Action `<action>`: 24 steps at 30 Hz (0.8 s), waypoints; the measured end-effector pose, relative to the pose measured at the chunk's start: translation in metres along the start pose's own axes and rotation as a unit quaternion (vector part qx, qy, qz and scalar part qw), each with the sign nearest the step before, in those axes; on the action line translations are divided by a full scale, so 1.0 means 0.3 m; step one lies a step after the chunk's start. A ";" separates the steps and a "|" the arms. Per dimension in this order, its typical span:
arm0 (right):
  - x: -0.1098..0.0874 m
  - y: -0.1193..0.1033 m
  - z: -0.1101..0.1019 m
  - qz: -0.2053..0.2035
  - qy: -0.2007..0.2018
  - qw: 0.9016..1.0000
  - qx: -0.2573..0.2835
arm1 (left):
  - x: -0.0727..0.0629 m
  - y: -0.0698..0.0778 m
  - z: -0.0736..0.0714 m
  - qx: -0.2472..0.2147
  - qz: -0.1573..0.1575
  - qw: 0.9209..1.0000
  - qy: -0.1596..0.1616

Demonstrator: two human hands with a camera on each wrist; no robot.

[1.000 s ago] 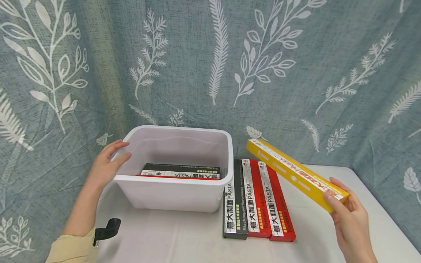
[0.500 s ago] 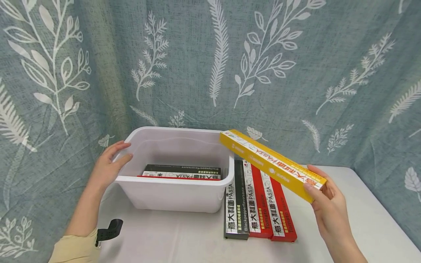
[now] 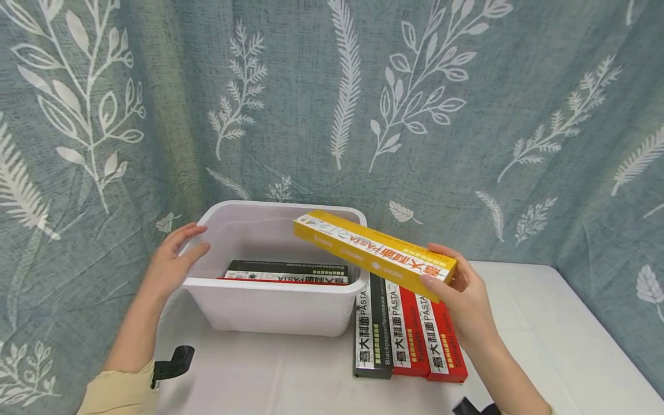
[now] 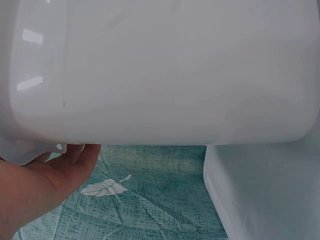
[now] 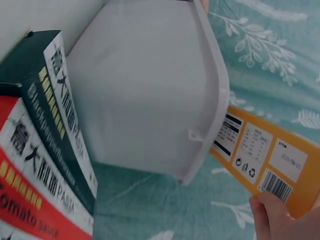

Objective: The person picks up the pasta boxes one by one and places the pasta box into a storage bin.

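Note:
My right hand (image 3: 464,294) pinches the near end of a long yellow pasta box (image 3: 373,251), thumb on its front. The box slants up to the left, its far end over the white plastic bin (image 3: 270,308). In the right wrist view the pasta box (image 5: 270,155) shows its barcode side and passes behind the bin's rim. My left hand (image 3: 173,259) grips the bin's left rim, thumb on the inner side; the left wrist view shows fingers (image 4: 82,162) under the rim outside. Inside the bin stand a black pasta box (image 3: 290,268) and a red-edged one (image 3: 280,280).
To the right of the bin, a black pasta box (image 3: 373,340) and two red tomato sauce pasta boxes (image 3: 410,340) lie side by side on the white table (image 3: 249,369). A leaf-patterned curtain (image 3: 311,115) hangs behind and at both sides.
My right hand has carried the yellow pasta box leftward, from beyond the red boxes to where its far end is over the bin. My left hand has stayed on the rim.

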State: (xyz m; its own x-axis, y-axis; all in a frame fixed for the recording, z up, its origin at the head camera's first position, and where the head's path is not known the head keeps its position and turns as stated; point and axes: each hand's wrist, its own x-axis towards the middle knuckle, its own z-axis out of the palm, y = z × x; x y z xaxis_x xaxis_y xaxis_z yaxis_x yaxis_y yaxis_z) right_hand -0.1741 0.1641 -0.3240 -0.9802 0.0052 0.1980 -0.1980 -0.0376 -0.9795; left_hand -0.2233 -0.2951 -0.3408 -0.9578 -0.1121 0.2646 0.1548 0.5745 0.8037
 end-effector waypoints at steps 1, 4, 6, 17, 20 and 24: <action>0.009 0.003 0.012 -0.002 -0.008 1.000 -0.002 | 0.000 -0.001 0.000 0.001 0.000 1.000 -0.001; 0.038 0.012 0.044 -0.009 -0.027 1.000 -0.003 | 0.002 -0.004 0.002 0.003 0.000 1.000 -0.002; 0.057 0.018 0.064 -0.017 -0.037 0.999 -0.003 | 0.005 -0.004 0.003 0.004 0.000 1.000 -0.002; 0.140 0.047 0.147 -0.033 -0.067 0.997 -0.036 | 0.001 -0.001 0.001 0.009 0.004 1.000 -0.001; 0.155 0.049 0.163 -0.038 -0.074 0.996 -0.044 | -0.002 -0.001 -0.002 0.006 0.005 1.000 -0.002; 0.175 0.047 0.185 -0.048 -0.073 0.993 -0.075 | -0.002 -0.001 -0.005 0.006 0.005 1.000 -0.002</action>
State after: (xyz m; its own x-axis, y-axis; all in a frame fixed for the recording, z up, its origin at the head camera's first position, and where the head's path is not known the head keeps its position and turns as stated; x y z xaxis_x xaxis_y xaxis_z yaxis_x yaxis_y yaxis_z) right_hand -0.2282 0.1085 -0.3253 -0.9479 -0.1448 0.2836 -0.2998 0.1054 -0.9482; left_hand -0.2224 -0.2965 -0.3403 -0.9571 -0.1025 0.2711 0.1622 0.5856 0.7942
